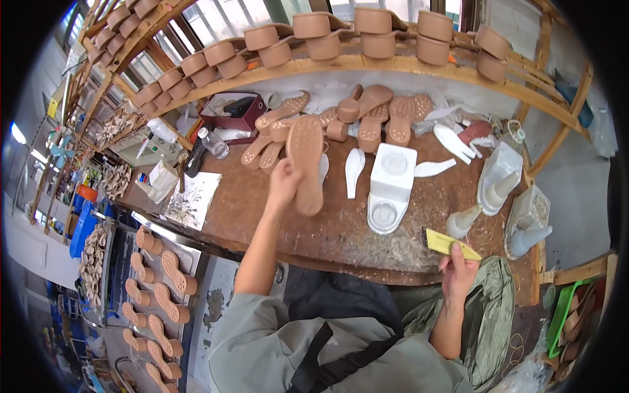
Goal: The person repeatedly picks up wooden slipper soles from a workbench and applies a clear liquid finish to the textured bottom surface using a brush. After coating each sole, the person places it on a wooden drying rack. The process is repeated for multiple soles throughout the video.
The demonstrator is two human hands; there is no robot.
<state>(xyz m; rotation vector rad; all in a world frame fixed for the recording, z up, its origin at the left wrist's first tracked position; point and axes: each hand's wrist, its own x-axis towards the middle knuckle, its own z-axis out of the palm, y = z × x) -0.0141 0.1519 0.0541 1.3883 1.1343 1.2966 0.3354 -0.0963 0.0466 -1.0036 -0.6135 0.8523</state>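
My left hand [284, 184] grips a tan shoe sole [306, 157] by its side edge. It is raised over the bench, with its dimpled face showing. On the right, my right hand [457, 274] pinches a flat yellow brush [452, 245] that has a dark strip along its far end. That end is above the bench's near edge, close to a cream cone-shaped nozzle [462, 221]. Between my hands stands a white block-shaped container [391, 170] with a round recess at its near end. A white insole-shaped piece [354, 171] lies left of it.
Several tan heeled soles [373, 121] are heaped at the back of the bench [262, 223]. A wooden shelf [367, 62] above holds stacked soles. Left are a clear bottle [213, 143], a dark red box [229, 108] and a rack [187, 252] of soles. White bottles [501, 173] stand right.
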